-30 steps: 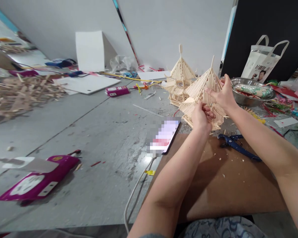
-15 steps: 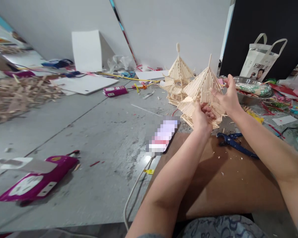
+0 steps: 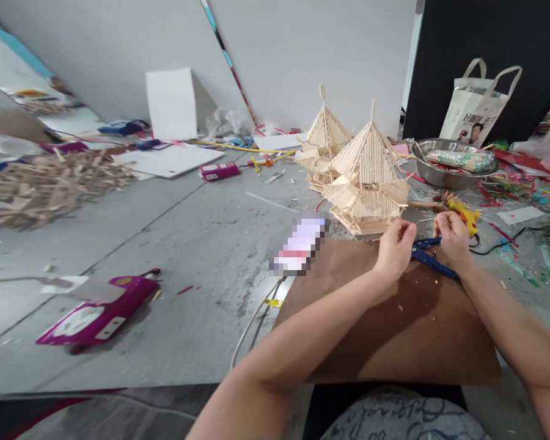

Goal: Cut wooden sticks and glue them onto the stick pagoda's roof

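A tiered pavilion model of thin wooden sticks (image 3: 366, 177) stands on the table, its pointed roof topped by a spike. My left hand (image 3: 396, 244) is closed in a pinch just off its lower front right corner. To the right, my right hand (image 3: 453, 238) is closed too, fingertips curled toward the left hand. Whatever either pinch holds is too small or hidden to make out. A short thin pale strip shows between the hands. Blue-handled pliers (image 3: 433, 264) lie below and partly behind my hands. Behind the model stands a similar stick pavilion (image 3: 323, 137).
A brown board (image 3: 371, 330) lies before me, with a phone (image 3: 301, 244) on a cable at its left. A yellow glue gun (image 3: 465, 215) and a metal bowl (image 3: 440, 177) are at right. Magenta power strips (image 3: 98, 311) and a wood-scrap pile (image 3: 50, 189) lie left.
Both hands have come away from the stick pavilion, moving down and right over the pliers. My right hand went from spread to closed. The view shifted slightly.
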Demonstrator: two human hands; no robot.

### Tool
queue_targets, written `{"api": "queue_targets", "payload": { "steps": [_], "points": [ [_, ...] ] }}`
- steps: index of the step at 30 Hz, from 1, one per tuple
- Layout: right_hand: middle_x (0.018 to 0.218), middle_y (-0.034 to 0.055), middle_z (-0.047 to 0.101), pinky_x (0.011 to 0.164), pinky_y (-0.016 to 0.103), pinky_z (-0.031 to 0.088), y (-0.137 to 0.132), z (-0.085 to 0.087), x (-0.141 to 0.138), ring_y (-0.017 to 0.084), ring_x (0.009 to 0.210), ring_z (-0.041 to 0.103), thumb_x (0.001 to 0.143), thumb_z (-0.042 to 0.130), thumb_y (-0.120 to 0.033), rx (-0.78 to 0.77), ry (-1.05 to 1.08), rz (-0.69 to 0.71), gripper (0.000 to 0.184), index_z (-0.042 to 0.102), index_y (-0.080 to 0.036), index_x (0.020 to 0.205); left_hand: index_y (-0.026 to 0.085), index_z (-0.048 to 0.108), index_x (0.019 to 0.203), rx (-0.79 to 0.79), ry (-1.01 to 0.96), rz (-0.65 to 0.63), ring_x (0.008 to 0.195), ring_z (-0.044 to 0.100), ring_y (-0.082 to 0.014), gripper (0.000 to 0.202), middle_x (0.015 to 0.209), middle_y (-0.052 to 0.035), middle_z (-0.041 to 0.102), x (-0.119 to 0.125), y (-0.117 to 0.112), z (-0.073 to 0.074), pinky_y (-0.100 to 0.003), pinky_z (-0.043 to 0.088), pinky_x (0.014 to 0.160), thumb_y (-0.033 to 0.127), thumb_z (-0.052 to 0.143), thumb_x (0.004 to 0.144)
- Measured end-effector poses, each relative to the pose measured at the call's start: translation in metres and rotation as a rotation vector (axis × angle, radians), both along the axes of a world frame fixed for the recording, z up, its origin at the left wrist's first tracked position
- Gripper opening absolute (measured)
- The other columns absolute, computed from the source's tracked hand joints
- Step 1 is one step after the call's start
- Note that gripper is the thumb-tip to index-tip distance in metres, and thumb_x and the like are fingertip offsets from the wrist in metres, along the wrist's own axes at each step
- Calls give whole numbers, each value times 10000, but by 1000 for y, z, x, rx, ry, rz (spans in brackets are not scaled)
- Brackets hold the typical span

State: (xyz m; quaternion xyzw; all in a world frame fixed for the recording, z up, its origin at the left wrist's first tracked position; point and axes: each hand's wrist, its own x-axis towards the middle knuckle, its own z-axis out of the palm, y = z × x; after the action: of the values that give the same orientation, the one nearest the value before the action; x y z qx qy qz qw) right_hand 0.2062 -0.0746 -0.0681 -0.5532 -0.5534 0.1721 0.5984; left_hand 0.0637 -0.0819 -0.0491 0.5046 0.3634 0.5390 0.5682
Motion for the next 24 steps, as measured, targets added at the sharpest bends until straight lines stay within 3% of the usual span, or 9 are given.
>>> {"api": "queue_targets", "payload": {
  "steps": [3, 8, 13, 21, 24],
  "points": [
    [479, -47, 414, 462, 259, 335, -4, -16, 6, 110, 435, 395, 813, 405, -508, -90, -78, -12, 336, 444, -225, 635, 202, 580, 628, 228, 265, -46, 528, 446, -98, 137, 564, 7, 530, -13, -13, -17, -191, 333, 522, 248, 542, 752],
    [434, -39, 381, 488, 264, 320, -4, -24, 14, 112, 434, 378, 832, 364, -502, -141, -249, -44, 407, 354, -224, 535, 232, 610, 697, 460, 523, -86, 598, 512, -144, 133, 650, -40, 590, -28, -25, -41, -233, 380, 595, 250, 506, 778],
    [512, -28, 494, 549, 256, 369, 4, -33, 23, 120, 477, 466, 812, 402, -434, -166, -282, -48, 269, 506, -196, 741, 189, 572, 786, 678, 786, -152, 660, 559, -145, 198, 733, -57, 611, -32, -24, -57, -239, 419, 618, 262, 396, 838],
    [574, 20, 577, 586, 268, 396, 11, -34, 40, 145, 553, 522, 712, 540, -452, -206, -282, -188, 280, 557, -175, 679, 159, 539, 819, 846, 886, -126, 647, 572, -111, 220, 738, -44, 615, -36, -23, -56, -208, 431, 597, 256, 348, 872],
    [496, 12, 548, 563, 261, 397, 9, -30, 43, 138, 505, 519, 799, 412, -499, -264, -339, -183, 400, 548, -184, 593, 159, 547, 835, 830, 919, -102, 643, 576, -113, 222, 736, -44, 612, -40, -22, -54, -209, 429, 588, 261, 353, 868]
  ]
}}
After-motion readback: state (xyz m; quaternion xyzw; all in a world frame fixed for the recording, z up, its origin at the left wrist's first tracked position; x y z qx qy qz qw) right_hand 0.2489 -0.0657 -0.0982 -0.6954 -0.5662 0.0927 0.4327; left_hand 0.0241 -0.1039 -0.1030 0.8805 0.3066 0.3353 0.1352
